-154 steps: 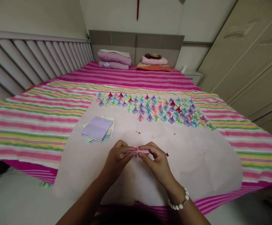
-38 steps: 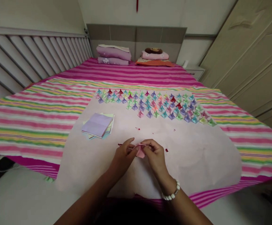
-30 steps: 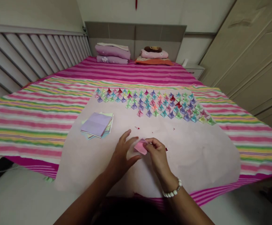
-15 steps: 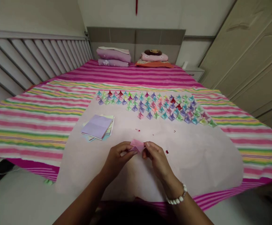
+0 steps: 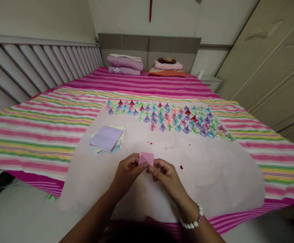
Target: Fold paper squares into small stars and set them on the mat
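A small folded square of pink origami paper is held up between my two hands, over a large pale sheet. My left hand pinches its left side, thumb across the front. On the lower right, my right hand grips the same paper with thumb and fingers; a white bead bracelet circles that wrist. Left of my hands lies a stack of square papers, a lilac one on top. Beyond them stand rows of small folded paper pieces in many colours.
Small dark red scraps lie on the pale sheet. It rests on a bed with a striped cover. Folded bedding is piled by the headboard. A slatted rail runs along the left, a cabinet on the right.
The pink paper has turned from a tilted diamond to a flatter square facing me. My right fingers have moved from its right corner to its lower edge. The view has shifted slightly.
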Tool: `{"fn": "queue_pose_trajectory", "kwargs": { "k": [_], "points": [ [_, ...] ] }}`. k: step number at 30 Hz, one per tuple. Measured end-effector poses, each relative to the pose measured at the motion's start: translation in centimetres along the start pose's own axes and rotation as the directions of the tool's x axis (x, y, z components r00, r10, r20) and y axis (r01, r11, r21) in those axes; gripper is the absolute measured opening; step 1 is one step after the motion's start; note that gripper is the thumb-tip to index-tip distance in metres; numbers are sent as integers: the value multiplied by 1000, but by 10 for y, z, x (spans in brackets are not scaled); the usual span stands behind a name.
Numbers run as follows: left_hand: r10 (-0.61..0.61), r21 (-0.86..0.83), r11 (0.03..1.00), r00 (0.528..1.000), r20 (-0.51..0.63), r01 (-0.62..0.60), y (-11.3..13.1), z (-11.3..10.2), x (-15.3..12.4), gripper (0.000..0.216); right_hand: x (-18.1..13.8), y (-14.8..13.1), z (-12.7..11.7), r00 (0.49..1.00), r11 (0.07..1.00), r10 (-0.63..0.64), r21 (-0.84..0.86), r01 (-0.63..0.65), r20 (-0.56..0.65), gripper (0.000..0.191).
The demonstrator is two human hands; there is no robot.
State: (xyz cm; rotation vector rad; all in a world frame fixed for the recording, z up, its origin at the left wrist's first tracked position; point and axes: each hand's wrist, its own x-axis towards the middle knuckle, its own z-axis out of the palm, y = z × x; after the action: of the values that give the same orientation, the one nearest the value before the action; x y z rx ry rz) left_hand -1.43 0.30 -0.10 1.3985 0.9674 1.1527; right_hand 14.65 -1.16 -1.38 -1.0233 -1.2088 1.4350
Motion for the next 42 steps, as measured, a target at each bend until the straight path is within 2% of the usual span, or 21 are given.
{"fn": "queue_pose_trajectory", "kwargs": {
  "k": [7, 10, 11, 13, 15, 16, 19, 22, 25, 30, 32, 33, 36, 37, 42],
  "points": [
    [-59, -16, 998, 998, 3, 59, 0, 3, 0, 16, -3, 1, 4, 999, 993, -49, -108, 47, -15, 30],
    [-86, -63, 995, 994, -63, 82, -3, 5, 0, 14, -4, 4, 5, 999, 992, -41, -123, 39, -13, 33],
    [-99, -100, 991, 990, -98, 90, -4, 6, 1, 19, -4, 5, 5, 999, 991, -41, -124, 39, -13, 34],
    [-147, -195, 974, 978, -149, 116, -4, 9, 2, 43, -4, 7, 6, 999, 993, -41, -115, 39, -20, 34],
    [-203, -261, 952, 967, -153, 159, -1, 11, 3, 63, -4, 8, 7, 999, 994, -44, -102, 41, -30, 34],
    [-226, -260, 948, 965, -136, 185, 1, 11, 3, 63, -4, 9, 8, 998, 994, -46, -101, 43, -34, 34],
    [-244, -153, 962, 964, -104, 227, 7, 12, 3, 26, -4, 10, 10, 999, 993, -47, -109, 44, -28, 34],
    [-215, -31, 977, 965, -153, 212, 10, 11, 3, 37, -5, 12, 12, 1000, 996, -24, -88, 24, -4, 34],
    [-193, 5, 980, 963, -186, 197, 9, 10, 4, 39, -6, 13, 15, 1000, 998, -8, -67, 9, 15, 37],
    [-290, -150, 951, 945, -148, 269, 5, 12, 12, 42, -6, 13, 18, 1000, 999, 6, -42, -7, -13, 38],
    [-297, -190, 943, 949, -109, 273, 4, 13, 14, 31, -6, 12, 18, 999, 999, -3, -37, 1, -49, 38],
    [-283, -200, 945, 955, -94, 260, 3, 14, 14, 25, -6, 12, 17, 997, 999, -11, -36, 9, -73, 38],
    [-227, -231, 951, 972, -60, 207, -2, 13, 11, 61, -6, 12, 14, 990, 1000, -23, -15, 21, -141, 38],
    [-205, -231, 955, 977, -57, 187, -4, 12, 9, 64, -6, 12, 13, 988, 1000, -22, -3, 22, -154, 38],
    [-64, -83, 995, 994, -83, 57, -11, 7, -2, 25, -5, 13, 13, 993, 998, -6, 63, 14, -120, 34]
  ]
}}
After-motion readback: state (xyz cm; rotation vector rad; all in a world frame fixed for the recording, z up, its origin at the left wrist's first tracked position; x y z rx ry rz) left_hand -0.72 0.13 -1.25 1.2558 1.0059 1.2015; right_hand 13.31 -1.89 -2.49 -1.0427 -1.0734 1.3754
